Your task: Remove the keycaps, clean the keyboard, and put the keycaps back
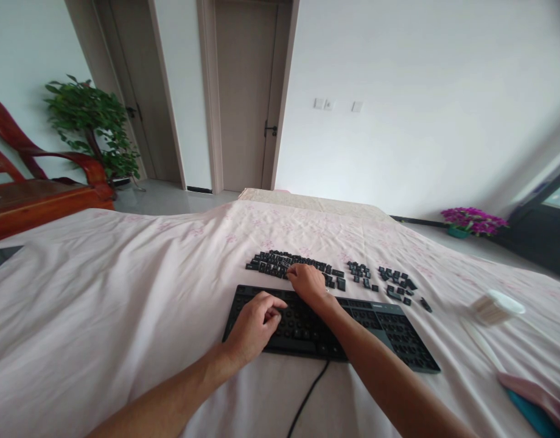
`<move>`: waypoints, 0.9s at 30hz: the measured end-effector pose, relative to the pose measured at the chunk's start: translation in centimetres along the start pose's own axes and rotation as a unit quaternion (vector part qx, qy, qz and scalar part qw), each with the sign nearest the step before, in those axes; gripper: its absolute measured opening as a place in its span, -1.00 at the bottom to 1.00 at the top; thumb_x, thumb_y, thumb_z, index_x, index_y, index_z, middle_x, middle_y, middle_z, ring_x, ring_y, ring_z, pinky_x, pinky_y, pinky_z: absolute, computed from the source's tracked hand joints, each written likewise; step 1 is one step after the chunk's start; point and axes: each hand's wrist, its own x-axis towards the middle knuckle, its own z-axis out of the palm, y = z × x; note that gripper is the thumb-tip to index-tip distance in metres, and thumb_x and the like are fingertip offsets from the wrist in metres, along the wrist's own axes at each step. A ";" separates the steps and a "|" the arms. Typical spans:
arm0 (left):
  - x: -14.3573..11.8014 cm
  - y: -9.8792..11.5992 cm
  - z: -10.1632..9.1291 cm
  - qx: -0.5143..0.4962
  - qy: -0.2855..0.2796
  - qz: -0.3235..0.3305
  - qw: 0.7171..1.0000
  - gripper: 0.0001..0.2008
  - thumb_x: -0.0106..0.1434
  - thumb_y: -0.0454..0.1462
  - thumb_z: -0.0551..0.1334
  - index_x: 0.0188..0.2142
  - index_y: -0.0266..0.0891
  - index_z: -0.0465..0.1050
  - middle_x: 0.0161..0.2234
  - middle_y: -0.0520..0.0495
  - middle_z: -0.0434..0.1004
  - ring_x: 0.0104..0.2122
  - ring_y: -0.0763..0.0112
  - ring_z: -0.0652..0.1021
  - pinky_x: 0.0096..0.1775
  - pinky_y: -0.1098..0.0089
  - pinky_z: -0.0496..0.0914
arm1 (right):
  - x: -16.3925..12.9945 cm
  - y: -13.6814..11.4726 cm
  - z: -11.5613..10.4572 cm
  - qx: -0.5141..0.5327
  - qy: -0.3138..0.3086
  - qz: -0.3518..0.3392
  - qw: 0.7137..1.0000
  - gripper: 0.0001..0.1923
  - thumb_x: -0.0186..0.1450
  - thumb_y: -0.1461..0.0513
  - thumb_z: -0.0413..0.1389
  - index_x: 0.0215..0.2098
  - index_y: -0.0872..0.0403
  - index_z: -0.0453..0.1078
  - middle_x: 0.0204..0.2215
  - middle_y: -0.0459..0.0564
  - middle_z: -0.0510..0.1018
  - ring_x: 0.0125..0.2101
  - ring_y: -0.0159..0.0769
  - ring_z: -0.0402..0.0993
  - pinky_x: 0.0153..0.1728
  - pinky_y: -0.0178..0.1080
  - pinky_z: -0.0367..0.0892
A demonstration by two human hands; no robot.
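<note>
A black keyboard [389, 331] with its keycaps removed lies on a pink sheet, its cable [307, 395] running toward me. Behind it, loose black keycaps [271, 263] are laid out in rows, with smaller groups [396, 281] further right. My left hand [255, 325] rests curled on the keyboard's left end, fingers bent against the key area. My right hand [307, 283] reaches over the keyboard's far edge to the keycap rows, fingertips down among them. Whether it pinches a keycap is hidden.
The pink sheet [125, 304] covers a wide table. A tipped container of cotton swabs [494, 307] lies at the right, and a pink and blue brush-like tool [531, 398] at the near right. A wooden chair [38, 188], plants and doors stand behind.
</note>
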 end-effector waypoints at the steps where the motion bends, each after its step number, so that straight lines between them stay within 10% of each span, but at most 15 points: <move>1: 0.0 0.0 0.0 0.001 0.000 0.001 1.000 -0.72 0.13 -0.48 0.12 -0.24 -0.23 0.52 -0.25 -0.05 0.51 -0.33 0.47 0.53 -0.21 0.44 0.44 | 0.0 0.0 0.0 0.001 0.000 0.001 1.000 -0.74 0.28 0.15 0.02 -0.19 -0.12 0.54 -0.22 -0.05 0.63 -0.16 -0.18 0.52 -0.25 -0.28 0.25; 11: 0.0 -0.2 0.1 0.000 0.003 0.006 1.000 -0.73 0.15 -0.47 0.13 -0.24 -0.21 0.52 -0.24 -0.04 0.51 -0.32 0.46 0.53 -0.20 0.42 0.45 | -1.0 0.3 -1.2 0.110 0.049 -0.016 0.993 -0.58 0.39 0.03 -0.11 -0.32 0.04 0.52 -0.37 0.02 0.62 -0.27 -0.23 0.53 -0.25 -0.29 0.26; 18: 0.0 -0.2 0.2 -0.002 0.002 -0.003 1.000 -0.75 0.17 -0.44 0.14 -0.21 -0.21 0.51 -0.23 -0.03 0.52 -0.30 0.45 0.54 -0.19 0.41 0.44 | -3.9 1.3 -4.1 0.303 0.066 -0.160 0.937 -0.39 0.45 0.00 -0.31 -0.31 0.07 0.52 -0.34 0.01 0.59 -0.25 -0.29 0.48 -0.14 -0.28 0.29; 27: -0.1 -0.3 0.3 0.023 -0.014 -0.009 1.000 -0.75 0.18 -0.41 0.14 -0.19 -0.19 0.51 -0.21 -0.04 0.50 -0.32 0.44 0.54 -0.20 0.39 0.43 | -7.9 3.0 -3.6 0.492 -0.057 -0.127 0.860 -0.52 0.32 -0.09 -0.02 -0.21 0.12 0.48 -0.40 0.00 0.57 -0.54 -0.41 0.40 -0.53 -0.37 0.32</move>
